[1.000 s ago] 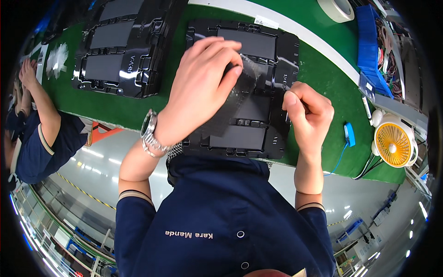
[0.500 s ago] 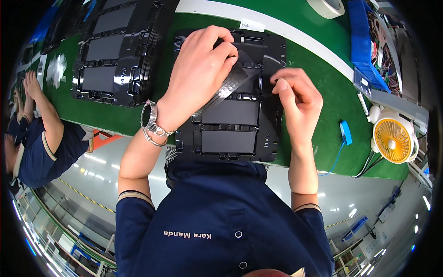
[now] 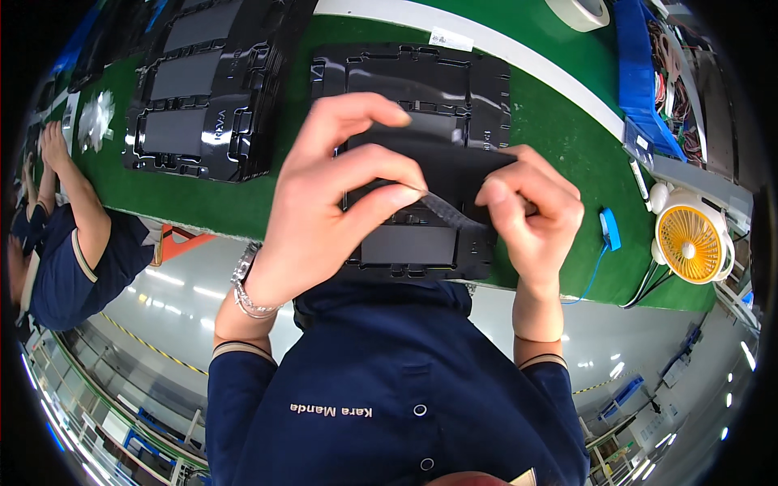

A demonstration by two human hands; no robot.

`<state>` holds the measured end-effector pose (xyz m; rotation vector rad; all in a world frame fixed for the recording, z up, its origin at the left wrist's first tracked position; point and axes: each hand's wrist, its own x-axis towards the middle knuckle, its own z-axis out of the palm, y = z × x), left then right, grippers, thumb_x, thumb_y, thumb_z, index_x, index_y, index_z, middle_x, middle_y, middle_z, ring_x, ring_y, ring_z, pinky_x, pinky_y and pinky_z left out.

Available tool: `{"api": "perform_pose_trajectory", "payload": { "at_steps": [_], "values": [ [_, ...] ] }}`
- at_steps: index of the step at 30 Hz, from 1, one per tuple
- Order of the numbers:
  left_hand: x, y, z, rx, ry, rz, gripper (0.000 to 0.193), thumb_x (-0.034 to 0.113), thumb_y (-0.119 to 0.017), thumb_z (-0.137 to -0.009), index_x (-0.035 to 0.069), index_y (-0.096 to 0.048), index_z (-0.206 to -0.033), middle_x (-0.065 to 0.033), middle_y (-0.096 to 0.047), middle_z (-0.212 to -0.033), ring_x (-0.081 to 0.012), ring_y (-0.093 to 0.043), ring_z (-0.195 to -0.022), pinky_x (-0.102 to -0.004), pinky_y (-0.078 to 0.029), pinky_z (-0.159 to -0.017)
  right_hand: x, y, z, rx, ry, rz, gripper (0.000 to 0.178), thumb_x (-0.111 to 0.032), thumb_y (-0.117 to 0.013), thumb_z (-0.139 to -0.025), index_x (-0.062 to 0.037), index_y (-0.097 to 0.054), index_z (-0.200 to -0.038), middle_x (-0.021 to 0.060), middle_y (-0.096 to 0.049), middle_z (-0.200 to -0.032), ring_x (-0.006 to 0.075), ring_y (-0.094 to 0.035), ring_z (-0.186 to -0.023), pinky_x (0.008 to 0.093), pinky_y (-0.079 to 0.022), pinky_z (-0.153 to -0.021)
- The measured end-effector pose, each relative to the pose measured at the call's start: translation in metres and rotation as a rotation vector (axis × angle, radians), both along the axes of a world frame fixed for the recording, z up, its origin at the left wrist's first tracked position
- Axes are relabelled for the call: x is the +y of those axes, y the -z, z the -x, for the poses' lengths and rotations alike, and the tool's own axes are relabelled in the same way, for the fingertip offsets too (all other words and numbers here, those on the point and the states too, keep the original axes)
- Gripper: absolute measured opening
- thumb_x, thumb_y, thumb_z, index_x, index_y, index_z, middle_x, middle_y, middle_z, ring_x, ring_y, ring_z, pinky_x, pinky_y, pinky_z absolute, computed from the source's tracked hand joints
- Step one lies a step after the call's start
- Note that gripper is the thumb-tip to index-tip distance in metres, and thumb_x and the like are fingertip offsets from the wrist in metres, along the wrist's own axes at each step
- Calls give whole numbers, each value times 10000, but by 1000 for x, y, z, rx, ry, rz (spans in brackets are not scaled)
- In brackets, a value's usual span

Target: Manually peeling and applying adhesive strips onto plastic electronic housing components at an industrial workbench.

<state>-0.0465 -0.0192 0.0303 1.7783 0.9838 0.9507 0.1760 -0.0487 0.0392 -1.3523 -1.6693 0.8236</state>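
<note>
A thin, flexible black sheet (image 3: 458, 174) is stretched between my two hands, with a shiny grey patterned strip (image 3: 450, 212) along its near edge. My left hand (image 3: 332, 190) pinches the strip's left end between thumb and index finger, its other fingers apart. At the sheet's right side, my right hand (image 3: 535, 211) is closed on it, the fingertips curled in. Beneath the sheet lies a glossy black moulded plastic tray (image 3: 496, 93) with rectangular recesses. A flat dark grey panel (image 3: 408, 245) fills the recess nearest me. Hands and sheet hide the tray's middle.
A stack of similar black trays (image 3: 235, 121) stands left on the green table (image 3: 551, 105). To the right are a yellow-and-white fan (image 3: 689, 247), a blue clip with a cord (image 3: 609, 231), a blue bin of cables (image 3: 640, 89) and a tape roll (image 3: 579, 12). Another person (image 3: 73, 235) works at far left.
My left hand has come down toward me, still pinching the sheet, which now spans over the tray. My right hand has moved slightly right and nearer, and closed on the sheet's right side.
</note>
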Motion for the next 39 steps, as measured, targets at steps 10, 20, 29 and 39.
{"api": "perform_pose_trajectory", "payload": {
  "at_steps": [10,20,29,39],
  "values": [
    [-43,25,-3,-762,53,701,177,190,-678,-888,29,-608,-866,-257,-437,-1393,-324,-462,-1289,-475,-350,-1075,-16,7,22,235,-53,116,107,-54,-642,-839,2,-661,-751,81,-633,-771,116,-521,-626,253,-410,-576],
    [-48,18,-7,-780,26,627,104,93,-632,-903,-5,-608,-927,-259,-477,-1375,-304,-452,-1301,-409,-334,-1079,-9,-1,16,211,82,19,131,-54,-605,-881,34,-662,-802,134,-709,-927,91,-578,-647,220,-435,-568],
    [-54,16,-9,-584,31,444,205,219,-675,-885,28,-609,-848,-246,-557,-1292,-365,-379,-1346,-488,-281,-1105,-11,-13,29,208,22,275,93,-53,-637,-881,29,-681,-873,74,-684,-814,100,-601,-701,230,-460,-611],
    [-57,20,-9,-561,48,414,211,221,-686,-878,23,-626,-838,-248,-567,-1274,-370,-354,-1359,-494,-300,-1091,-15,-12,28,325,29,422,130,-92,-640,-902,28,-681,-873,29,-660,-758,58,-559,-676,215,-440,-601]
  ]
}}
